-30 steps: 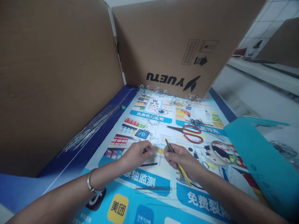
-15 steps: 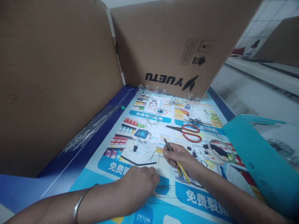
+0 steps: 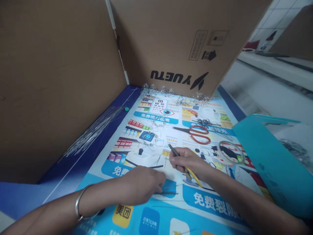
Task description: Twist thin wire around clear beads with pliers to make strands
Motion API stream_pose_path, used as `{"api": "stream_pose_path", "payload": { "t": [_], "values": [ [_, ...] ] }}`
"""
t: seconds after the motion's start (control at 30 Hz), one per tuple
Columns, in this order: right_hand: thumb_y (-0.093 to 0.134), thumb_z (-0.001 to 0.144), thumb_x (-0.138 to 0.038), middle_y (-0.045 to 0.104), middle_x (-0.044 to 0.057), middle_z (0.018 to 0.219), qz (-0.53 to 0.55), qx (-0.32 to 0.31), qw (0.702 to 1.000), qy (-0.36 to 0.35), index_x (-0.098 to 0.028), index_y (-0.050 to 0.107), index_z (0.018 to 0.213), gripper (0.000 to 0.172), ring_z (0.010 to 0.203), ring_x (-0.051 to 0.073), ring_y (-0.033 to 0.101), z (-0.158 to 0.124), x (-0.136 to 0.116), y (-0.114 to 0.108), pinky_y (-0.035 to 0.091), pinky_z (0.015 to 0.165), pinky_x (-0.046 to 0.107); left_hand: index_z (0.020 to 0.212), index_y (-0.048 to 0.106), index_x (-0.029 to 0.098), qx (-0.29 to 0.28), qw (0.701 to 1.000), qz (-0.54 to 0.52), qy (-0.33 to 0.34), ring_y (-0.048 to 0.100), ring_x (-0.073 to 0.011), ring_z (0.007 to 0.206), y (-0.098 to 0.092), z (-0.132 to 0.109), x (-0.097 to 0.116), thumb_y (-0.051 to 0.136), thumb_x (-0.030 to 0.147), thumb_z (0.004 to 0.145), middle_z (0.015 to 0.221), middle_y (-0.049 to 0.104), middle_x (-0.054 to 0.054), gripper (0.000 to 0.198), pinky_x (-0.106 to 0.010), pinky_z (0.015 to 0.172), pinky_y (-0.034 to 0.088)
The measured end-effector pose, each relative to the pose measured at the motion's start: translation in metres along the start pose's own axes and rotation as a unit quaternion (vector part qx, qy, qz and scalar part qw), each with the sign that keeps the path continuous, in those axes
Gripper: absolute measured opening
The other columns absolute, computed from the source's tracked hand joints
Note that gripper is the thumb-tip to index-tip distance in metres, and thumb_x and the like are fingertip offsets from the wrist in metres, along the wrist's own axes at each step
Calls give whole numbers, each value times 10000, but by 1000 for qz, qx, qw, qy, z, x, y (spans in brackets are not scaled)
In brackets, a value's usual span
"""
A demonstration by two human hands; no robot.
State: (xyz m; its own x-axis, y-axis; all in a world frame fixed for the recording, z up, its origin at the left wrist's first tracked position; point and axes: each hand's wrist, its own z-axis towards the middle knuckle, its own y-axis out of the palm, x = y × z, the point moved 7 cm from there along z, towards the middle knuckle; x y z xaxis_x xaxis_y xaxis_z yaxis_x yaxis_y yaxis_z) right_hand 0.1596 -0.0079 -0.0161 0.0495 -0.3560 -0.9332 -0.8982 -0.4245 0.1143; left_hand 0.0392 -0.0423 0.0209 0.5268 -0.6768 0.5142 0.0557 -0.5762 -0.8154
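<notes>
My right hand (image 3: 187,159) is wrapped round a pair of pliers (image 3: 195,179) with yellow handles; their dark jaws point up and to the left. My left hand (image 3: 144,183), a silver bangle on its wrist, rests low over the printed sheet with its fingers curled together. Short dark wires (image 3: 167,192) lie right by those fingertips; what the fingers pinch, if anything, is hidden. Beyond the hands is a loose piece of thin wire with clear beads (image 3: 149,143). Red-handled scissors (image 3: 199,134) lie past the pliers, blades to the left.
A bundle of straight silver wires (image 3: 94,130) lies along the left. Cardboard walls (image 3: 176,42) stand at the back and left, with clear beaded pieces (image 3: 168,91) along the base. On the right are a coil ring (image 3: 231,152), a black wire tangle (image 3: 204,122) and a turquoise box (image 3: 264,156).
My left hand has shifted slightly up and left, uncovering more of the printed sheet below it. The pliers stay in my right hand, barely moved. The view has tilted down a little.
</notes>
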Motion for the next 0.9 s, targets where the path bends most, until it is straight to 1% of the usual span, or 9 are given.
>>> {"api": "stream_pose_path", "payload": {
  "t": [0.1,0.2,0.33,0.5,0.6,0.67,0.77,0.83,0.9],
  "values": [
    [616,712,-326,542,-21,595,-39,-80,996,20,-142,562,729,193,434,46,382,-4,0,7,255,409,183,837,569,204,-22,996,-81,-25,576,-160,648,-4,1,-7,450,210,807,761,646,0,122,-213,491,260],
    [629,708,-312,490,-45,575,-96,-163,982,17,-126,601,755,194,477,48,368,-10,-3,13,267,449,181,836,580,205,-19,994,-107,-25,563,-154,648,-9,1,-10,457,202,795,750,640,-5,130,-212,497,263],
    [641,708,-306,438,-62,559,-150,-218,964,31,-113,612,761,202,507,48,341,-17,-2,16,257,470,179,800,586,204,-10,992,-121,-19,540,-144,630,-13,0,-10,462,192,786,740,626,-6,125,-213,499,268],
    [650,702,-321,401,-71,535,-219,-222,950,25,-117,578,686,217,502,48,319,-18,-1,14,233,446,178,784,608,211,-12,988,-152,-3,515,-121,573,-14,1,-8,497,172,755,690,612,12,122,-203,478,276],
    [663,687,-356,376,-76,514,-257,-225,940,19,-125,545,630,265,490,47,309,-19,-2,11,232,439,178,777,625,212,-51,984,-170,3,522,-106,534,-8,1,-7,510,184,767,649,622,24,119,-189,459,285],
    [670,677,-382,386,-74,510,-272,-233,933,12,-131,528,610,296,489,49,317,-19,-4,10,243,441,176,764,637,212,-69,986,-154,11,543,-111,542,-5,0,-7,547,228,770,650,643,21,91,-189,460,292],
    [674,670,-394,403,-71,513,-286,-241,927,12,-138,509,601,313,491,52,334,-21,-6,7,255,442,174,757,658,222,-36,991,-123,31,583,-133,609,-8,0,-6,603,304,756,706,673,12,100,-196,496,317],
    [673,671,-396,398,-72,514,-295,-239,925,10,-141,498,601,317,494,54,334,-20,-8,5,255,442,175,756,671,225,-10,992,-116,44,599,-143,663,-11,1,-6,579,325,782,746,680,8,138,-197,533,339],
    [668,676,-401,387,-74,516,-299,-229,926,5,-144,489,601,322,497,55,327,-19,-10,3,253,444,177,767,676,224,-10,991,-119,53,603,-139,687,-11,2,-5,532,315,821,761,680,9,179,-192,558,352]
  ]
}}
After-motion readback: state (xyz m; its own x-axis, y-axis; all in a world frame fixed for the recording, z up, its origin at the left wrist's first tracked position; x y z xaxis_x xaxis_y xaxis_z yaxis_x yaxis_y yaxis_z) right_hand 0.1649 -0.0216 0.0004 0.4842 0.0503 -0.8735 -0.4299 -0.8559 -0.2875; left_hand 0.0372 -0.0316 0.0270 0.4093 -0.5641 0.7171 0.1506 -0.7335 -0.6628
